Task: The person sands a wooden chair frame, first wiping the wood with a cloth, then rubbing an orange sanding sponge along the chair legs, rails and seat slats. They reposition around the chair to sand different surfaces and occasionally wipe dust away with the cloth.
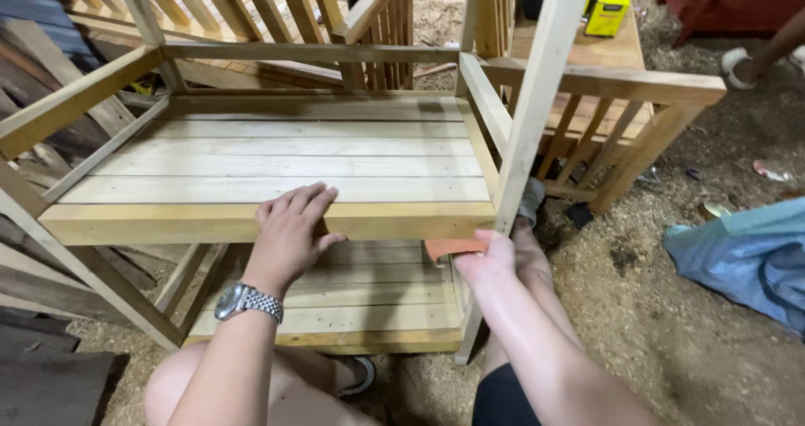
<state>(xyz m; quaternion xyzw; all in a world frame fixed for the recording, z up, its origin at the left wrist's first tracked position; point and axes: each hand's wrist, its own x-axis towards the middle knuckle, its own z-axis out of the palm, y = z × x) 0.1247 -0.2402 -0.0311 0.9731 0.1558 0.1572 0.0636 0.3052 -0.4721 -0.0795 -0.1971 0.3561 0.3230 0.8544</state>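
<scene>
A bare wooden shelf frame (251,153) stands in front of me, with a slatted upper shelf and a lower slatted shelf (369,296). My left hand (292,229) rests flat on the upper shelf's front rail (151,222), thumb hooked under its edge; a metal watch is on that wrist. My right hand (485,261) grips a small orange piece of sandpaper (451,247) and presses it against the underside of the front rail, close to the right upright post (528,116).
More slatted wooden frames (277,7) stand behind and to the right. A yellow box (607,12) sits on a far workbench. A blue bag (746,254) lies on the sawdust floor at right. Another person's foot (742,64) shows top right.
</scene>
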